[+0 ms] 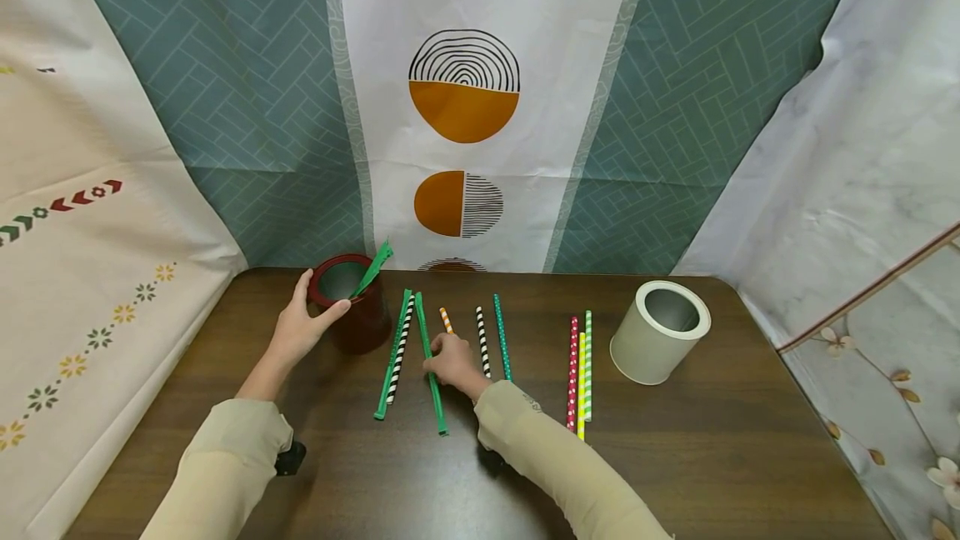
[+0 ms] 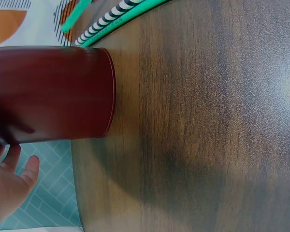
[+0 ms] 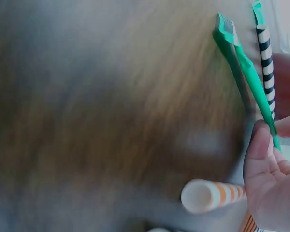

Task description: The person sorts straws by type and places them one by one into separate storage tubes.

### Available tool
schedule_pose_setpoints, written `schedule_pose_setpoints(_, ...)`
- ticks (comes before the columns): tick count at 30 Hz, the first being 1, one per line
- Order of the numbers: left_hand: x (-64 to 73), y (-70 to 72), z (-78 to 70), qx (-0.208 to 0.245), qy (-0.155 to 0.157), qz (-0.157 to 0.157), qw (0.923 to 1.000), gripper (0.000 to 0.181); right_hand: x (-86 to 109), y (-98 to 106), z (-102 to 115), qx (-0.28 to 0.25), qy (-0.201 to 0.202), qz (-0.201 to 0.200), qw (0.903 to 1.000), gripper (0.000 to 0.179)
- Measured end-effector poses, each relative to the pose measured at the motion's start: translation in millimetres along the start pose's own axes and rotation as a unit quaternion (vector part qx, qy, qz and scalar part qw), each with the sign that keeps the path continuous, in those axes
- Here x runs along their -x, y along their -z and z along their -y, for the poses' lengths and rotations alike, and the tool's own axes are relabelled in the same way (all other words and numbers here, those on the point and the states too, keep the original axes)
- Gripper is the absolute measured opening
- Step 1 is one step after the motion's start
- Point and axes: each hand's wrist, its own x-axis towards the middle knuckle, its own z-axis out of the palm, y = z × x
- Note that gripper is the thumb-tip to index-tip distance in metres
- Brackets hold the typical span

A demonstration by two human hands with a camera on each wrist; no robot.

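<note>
One green straw: between a black-striped straw and an orange-striped straw
Right hand: thumb and fingers pinch it; light mid-length hold should avoid bending
Left hand: grips maroon canister; best kept steady

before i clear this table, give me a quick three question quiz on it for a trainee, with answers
1. What does the right hand pinch?
2. True or false: the left hand holds the cream canister.
3. Fill the gap: the ___ straw lies between the pink dotted straw and the green-striped straw.

Key:
1. A slim green packet.
2. False; it grips the dark red canister.
3. Yellow.
</note>
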Motion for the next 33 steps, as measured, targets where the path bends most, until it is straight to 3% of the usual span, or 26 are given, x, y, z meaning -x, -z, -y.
schedule_pose_setpoints(5,0.0,-0.1,0.5,-0.002,0.0,-0.001,1.0,0.094,-3.2,11.4,2.8,0.006,0.011,0.015,0.9998,0.021)
schedule_pose_setpoints(10,-0.4,-0.1,1.0,-0.003,-0.002,-0.004,1.0,0.094,-5.5,24.2,10.6,-0.021,0.021,0.038,0.9988,0.021)
schedule_pose_setpoints(20,0.1,0.3,1.3,0.001,-0.002,-0.003,1.0,0.094,-4.3,51.8,30.2,-0.129,0.036,0.069,0.9886,0.031)
schedule_pose_setpoints(28,0.3,0.1,0.6,0.003,-0.003,-0.002,1.0,0.094,-4.0,69.9,50.8,-0.143,0.067,0.052,0.9861,0.02)
schedule_pose_setpoints(33,0.5,-0.9,0.8,0.003,-0.002,0.0,1.0,0.094,-1.4,78.3,63.7,-0.174,0.091,0.046,0.9794,0.021)
